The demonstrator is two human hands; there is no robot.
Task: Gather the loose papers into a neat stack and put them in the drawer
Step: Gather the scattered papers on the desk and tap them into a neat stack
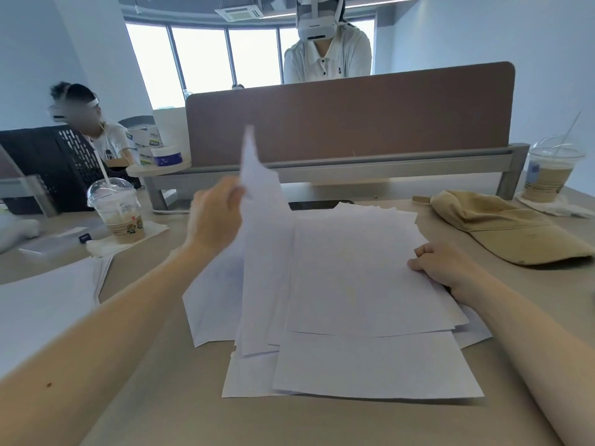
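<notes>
Several loose white papers [363,284] lie fanned and overlapping on the beige desk [167,397] in front of me. My left hand [215,217] pinches the top edge of one sheet [264,252] and holds it raised on edge above the pile's left side. At the right edge of the pile, my right hand [441,263] rests with fingers curled, thumb on top of the sheets. No drawer is in view.
A tan cap [505,230] lies right of the papers. Iced drinks with straws stand at left [117,210] and far right [549,169]. Another paper stack [45,300] sits at the left edge. A brown divider [351,114] closes the desk's far side, with two people wearing headsets beyond it.
</notes>
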